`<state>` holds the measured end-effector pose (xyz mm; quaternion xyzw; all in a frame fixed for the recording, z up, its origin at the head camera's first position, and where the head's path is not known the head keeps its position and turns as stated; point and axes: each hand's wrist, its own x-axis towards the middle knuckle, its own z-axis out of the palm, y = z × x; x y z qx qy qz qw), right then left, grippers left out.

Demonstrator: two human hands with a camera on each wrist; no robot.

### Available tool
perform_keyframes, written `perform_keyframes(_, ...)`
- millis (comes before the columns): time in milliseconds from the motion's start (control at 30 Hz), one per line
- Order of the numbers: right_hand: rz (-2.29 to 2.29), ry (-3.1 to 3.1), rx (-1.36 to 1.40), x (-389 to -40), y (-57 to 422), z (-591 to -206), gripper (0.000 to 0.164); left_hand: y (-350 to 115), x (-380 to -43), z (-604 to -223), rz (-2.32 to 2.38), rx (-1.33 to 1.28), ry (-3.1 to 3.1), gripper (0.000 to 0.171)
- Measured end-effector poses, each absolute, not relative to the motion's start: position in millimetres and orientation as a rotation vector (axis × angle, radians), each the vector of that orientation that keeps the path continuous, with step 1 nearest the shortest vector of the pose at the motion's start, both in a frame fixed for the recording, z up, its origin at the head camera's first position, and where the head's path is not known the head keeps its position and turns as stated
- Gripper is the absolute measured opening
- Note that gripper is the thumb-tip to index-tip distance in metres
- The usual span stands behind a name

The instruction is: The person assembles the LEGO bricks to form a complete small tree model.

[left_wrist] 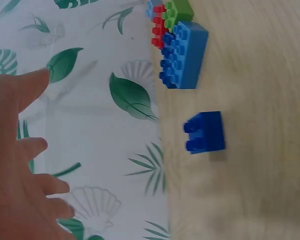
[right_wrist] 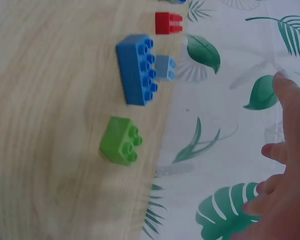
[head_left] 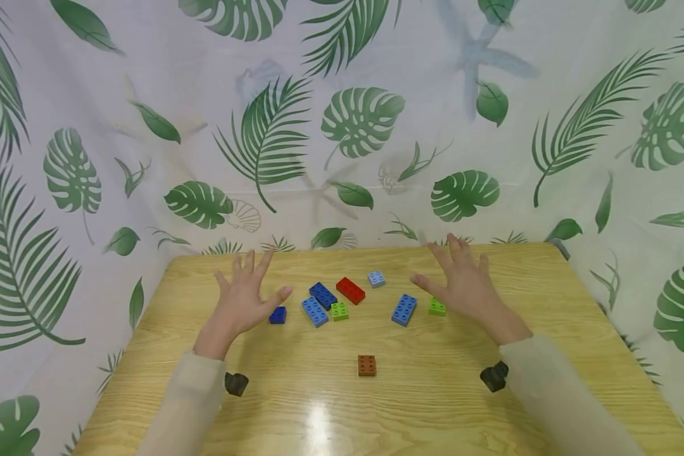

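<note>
My left hand (head_left: 243, 304) is held over the left side of the table, fingers spread, nothing in it. Nearest to it is a small dark blue brick (left_wrist: 206, 132), just beside the thumb in the head view. On the right, my right hand (head_left: 466, 288) also hovers with fingers spread and holds nothing. Under its thumb side sits a small green brick (right_wrist: 121, 141), partly covered in the head view. A long blue brick (head_left: 404, 310) lies a little left of that. Between the hands are a red brick (head_left: 350, 291) and a small light blue brick (head_left: 376, 278).
A cluster left of centre has a long dark blue brick (head_left: 323, 295), a long blue brick (head_left: 315, 311) and a green brick (head_left: 339, 311). Closer to me lies a brown brick (head_left: 367, 365). A leaf-print curtain (head_left: 296, 209) hangs behind the wooden table (head_left: 427, 411).
</note>
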<state>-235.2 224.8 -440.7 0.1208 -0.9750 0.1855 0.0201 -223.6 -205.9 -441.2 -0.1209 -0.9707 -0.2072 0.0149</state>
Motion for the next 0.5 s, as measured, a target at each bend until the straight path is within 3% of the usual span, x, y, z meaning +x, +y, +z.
perform_keyframes(500,1.14,-2.922,0.509,-197.0,202.2,-473.5,0.065,-229.7,-220.8,-484.6,-1.023,-0.321,-3.017,0.078)
